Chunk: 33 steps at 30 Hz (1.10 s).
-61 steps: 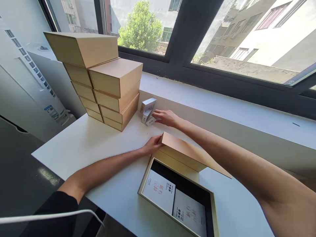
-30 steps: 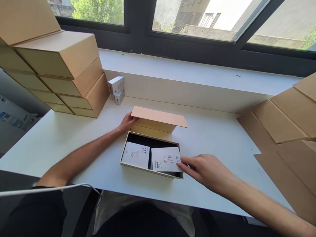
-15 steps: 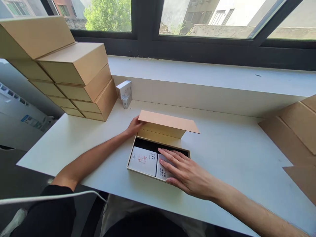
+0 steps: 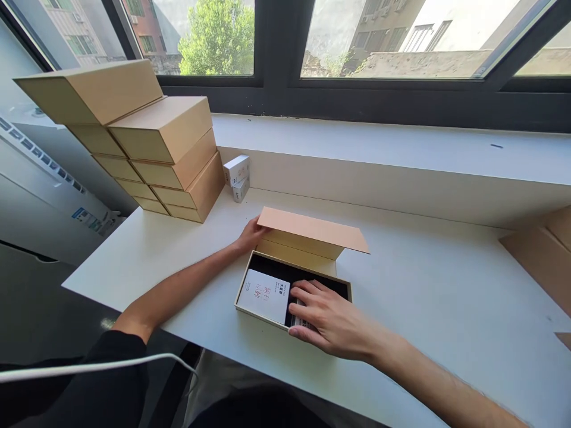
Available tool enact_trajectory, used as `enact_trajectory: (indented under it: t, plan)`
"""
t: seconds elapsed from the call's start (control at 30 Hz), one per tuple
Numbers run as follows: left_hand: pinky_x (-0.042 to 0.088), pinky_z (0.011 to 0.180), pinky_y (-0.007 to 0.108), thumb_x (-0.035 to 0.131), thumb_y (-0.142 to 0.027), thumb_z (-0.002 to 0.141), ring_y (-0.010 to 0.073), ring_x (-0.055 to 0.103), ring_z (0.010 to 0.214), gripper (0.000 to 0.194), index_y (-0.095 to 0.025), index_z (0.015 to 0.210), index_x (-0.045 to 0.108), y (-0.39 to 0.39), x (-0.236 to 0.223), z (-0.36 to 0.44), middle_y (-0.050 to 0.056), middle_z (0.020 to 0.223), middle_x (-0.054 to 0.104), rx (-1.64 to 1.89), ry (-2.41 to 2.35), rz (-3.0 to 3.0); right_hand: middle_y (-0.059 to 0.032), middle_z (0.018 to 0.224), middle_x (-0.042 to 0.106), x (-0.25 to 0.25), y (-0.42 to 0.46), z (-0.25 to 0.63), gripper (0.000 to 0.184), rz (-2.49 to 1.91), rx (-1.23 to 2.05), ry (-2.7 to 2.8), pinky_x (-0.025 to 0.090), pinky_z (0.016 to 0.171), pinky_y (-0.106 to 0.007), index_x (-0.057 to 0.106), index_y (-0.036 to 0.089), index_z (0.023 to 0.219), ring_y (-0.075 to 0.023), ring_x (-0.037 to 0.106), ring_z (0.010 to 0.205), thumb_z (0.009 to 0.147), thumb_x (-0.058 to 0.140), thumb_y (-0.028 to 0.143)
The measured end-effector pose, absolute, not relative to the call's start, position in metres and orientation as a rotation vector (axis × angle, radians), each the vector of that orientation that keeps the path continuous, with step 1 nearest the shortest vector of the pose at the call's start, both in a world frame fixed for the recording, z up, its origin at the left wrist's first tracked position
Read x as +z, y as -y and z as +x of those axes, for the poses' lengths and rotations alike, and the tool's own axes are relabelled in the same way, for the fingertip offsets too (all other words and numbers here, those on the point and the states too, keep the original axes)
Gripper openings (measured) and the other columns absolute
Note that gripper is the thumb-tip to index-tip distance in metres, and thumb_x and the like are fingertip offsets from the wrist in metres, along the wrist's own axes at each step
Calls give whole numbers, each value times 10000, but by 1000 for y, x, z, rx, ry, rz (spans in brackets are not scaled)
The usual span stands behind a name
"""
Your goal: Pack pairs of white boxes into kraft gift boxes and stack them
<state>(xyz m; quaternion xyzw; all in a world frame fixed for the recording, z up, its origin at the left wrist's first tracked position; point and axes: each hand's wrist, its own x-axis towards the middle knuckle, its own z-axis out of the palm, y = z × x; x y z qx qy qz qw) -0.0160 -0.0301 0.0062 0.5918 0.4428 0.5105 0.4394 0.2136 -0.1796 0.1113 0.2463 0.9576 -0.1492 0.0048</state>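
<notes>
An open cardboard gift box with a black inside lies on the white table. Its hinged lid stands raised at the back. My left hand grips the lid's left end, its fingertips partly hidden behind the flap. A white carton with red and black print fills the left part of the box. Over the right part, my right hand has its fingers curled around a second small carton. That carton is mostly covered by the hand.
Brown gift boxes are stacked at the back left of the table. Two small white cartons stand beside them against the sill. An open brown cardboard box is at the right edge. A white cable crosses the lower left.
My right hand's fingers have curled from lying over the right carton to closing around it. My left hand stays on the lid. The view has shifted slightly left.
</notes>
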Motion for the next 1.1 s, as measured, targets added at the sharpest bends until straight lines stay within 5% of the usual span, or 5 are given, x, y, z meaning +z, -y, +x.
enact_trajectory:
  t: [0.37,0.5,0.67,0.9,1.1]
  plan:
    - [538,839,356,649,-455,801,253,667,967,357,-154,991,675,94,26,-30,105,1061,727,1257,-1055,1529,-122,1211,600,86,226,271,281,1431,-316,-3611,458,996,-523,593,274,1228,-312,520,1228,993,445,314]
    - [389,1102,492,398,-505,964,283,506,1306,427,-229,1185,637,182,39,-40,99,1402,566,1163,-913,1688,-71,1524,423,55,283,300,478,2707,-1423,-2807,354,1142,-549,379,339,1476,-302,389,1413,1032,246,458]
    - [-65,1212,606,179,-592,984,337,48,1529,624,-311,1225,681,279,35,-36,-9,1628,262,968,-897,2051,-38,1543,429,29,341,293,622,2786,-2396,-2054,466,1087,-436,264,351,1544,-267,440,1392,997,99,596]
    - [298,1176,568,505,-445,961,333,184,1500,348,-290,1234,657,292,43,-27,46,1630,235,881,-1123,2247,-50,1524,449,8,331,301,570,2773,-1099,-2510,348,1169,-518,446,308,1445,-306,360,1437,928,517,537]
    - [313,1138,643,614,-737,759,428,260,1465,829,-286,1441,479,285,73,-16,170,1625,215,471,-1293,2478,-97,1326,637,-18,287,315,516,2548,-826,-2701,505,1041,-488,434,259,1422,-303,613,1217,956,460,480]
